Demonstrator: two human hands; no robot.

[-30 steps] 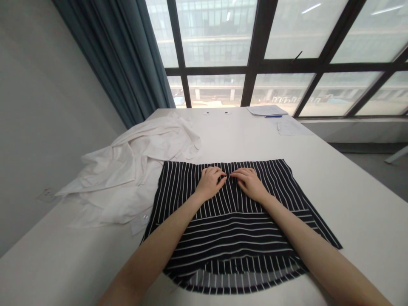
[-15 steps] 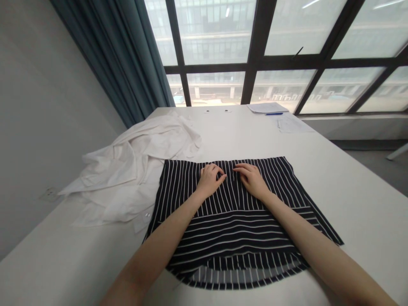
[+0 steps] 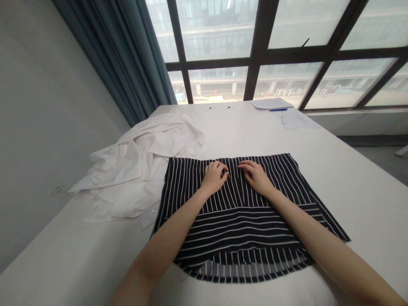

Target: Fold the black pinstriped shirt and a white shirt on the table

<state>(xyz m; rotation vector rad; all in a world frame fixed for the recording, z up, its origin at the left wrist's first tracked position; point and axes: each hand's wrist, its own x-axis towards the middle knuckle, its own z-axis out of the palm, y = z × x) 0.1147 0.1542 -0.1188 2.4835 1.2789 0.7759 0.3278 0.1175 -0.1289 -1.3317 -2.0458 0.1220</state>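
Observation:
A black garment with white stripes (image 3: 242, 229) lies spread flat on the white table (image 3: 350, 178) in front of me. Both of my hands rest on its far middle part, close together near the top edge. My left hand (image 3: 214, 177) has its fingers curled and pinched on the fabric. My right hand (image 3: 257, 177) lies a few centimetres to its right, fingers bent and pressed together on the fabric beside the centre line. Both forearms stretch over the lower half of the garment.
A crumpled white shirt (image 3: 140, 170) lies on the table to the left, touching the striped garment's left edge. At the far end are papers (image 3: 270, 103), a blue pen (image 3: 278, 109) and another sheet (image 3: 298, 121). A teal curtain (image 3: 127, 55) and large windows stand behind.
My hands have parted slightly and stayed on the garment's upper middle. The view has shifted a little, so the garment sits a bit farther right and higher.

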